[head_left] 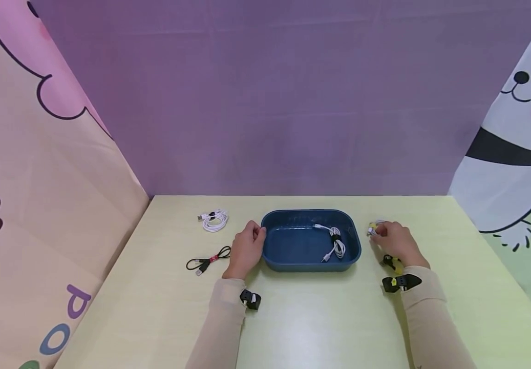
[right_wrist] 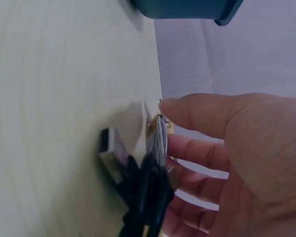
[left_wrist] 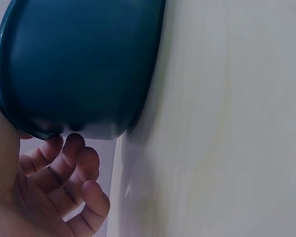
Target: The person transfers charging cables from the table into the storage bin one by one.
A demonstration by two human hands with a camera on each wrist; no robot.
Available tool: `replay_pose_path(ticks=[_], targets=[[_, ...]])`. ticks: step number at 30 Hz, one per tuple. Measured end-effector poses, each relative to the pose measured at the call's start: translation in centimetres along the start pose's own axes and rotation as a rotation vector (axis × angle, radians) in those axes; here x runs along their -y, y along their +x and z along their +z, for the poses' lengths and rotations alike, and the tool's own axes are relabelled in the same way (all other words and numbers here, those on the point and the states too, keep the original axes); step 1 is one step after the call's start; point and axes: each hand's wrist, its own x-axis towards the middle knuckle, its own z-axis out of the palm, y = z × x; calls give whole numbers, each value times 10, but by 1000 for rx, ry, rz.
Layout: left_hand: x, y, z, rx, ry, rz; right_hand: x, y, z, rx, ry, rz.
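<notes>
A blue plastic bin (head_left: 293,267) stands mid-table, with a bundled white cable (head_left: 336,243) inside it. At the bin's left end, my left hand (head_left: 248,248) grips the rim, its curled fingers (left_wrist: 74,148) against the outer wall. To the right of the bin, my right hand (head_left: 399,242) pinches a coiled white cable (head_left: 373,228) with a yellow tie between thumb and fingers, low over the table. Just below that hand lies a black cable (head_left: 388,260) with a yellow part, partly covered by the wrist; its plug (right_wrist: 113,153) shows large in the right wrist view.
Left of the bin, a coiled white USB cable (head_left: 215,220) lies toward the back of the table (head_left: 311,328). Nearer, a black cable (head_left: 205,262) with a red tie lies beside my left hand. A purple cloth (head_left: 293,102) hangs behind the table, with printed cloths at both sides.
</notes>
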Motion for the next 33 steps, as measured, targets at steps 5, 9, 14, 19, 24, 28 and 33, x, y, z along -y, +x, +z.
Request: replay_pose_path(ticks=[5, 9, 14, 19, 24, 28, 33], targets=[[1, 1, 2, 0, 4, 5, -1, 0, 2, -10, -21, 29], [0, 2, 4, -1, 3, 16, -2, -1, 4, -23, -25, 50], [0, 0, 5, -3, -6, 6, -3, -1, 6, -35, -44, 60], [1, -2, 5, -5, -6, 0, -1, 0, 8, -56, -86, 62], [2, -2, 4, -4, 2, -1, 2, 1, 8, -56, -84, 78], [2, -1, 2, -2, 6, 9, 5, 0, 8, -53, -84, 92], [2, 0, 1, 0, 11, 11, 8, 0, 8, -49, -83, 116]])
